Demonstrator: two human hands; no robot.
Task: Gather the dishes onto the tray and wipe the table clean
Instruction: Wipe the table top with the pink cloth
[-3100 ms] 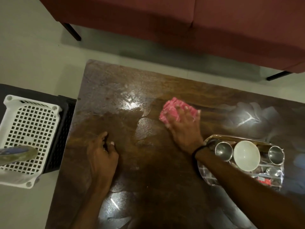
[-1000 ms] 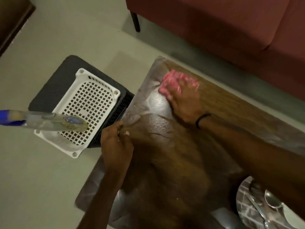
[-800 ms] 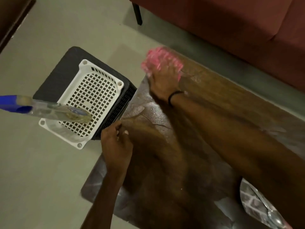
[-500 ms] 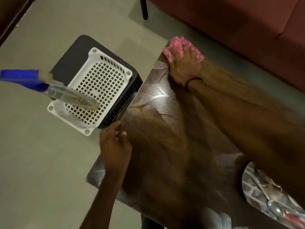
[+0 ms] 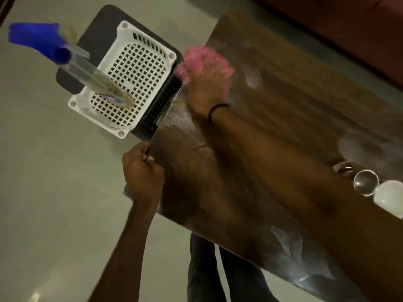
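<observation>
Glossy wood table (image 5: 294, 118); pink cloth (image 5: 196, 59); white plastic basket (image 5: 122, 35).

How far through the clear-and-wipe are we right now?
Dishes look gathered: a steel cup and white bowl sit together at the right edge. In hand: the right hand presses a pink cloth at the table edge; the left hand grips the side. How much remains unwiped is unclear.

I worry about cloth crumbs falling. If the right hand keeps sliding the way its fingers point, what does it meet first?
Likely the table edge, then the white basket beside it. The right hand and cloth are blurred, so direction is uncertain.
</observation>
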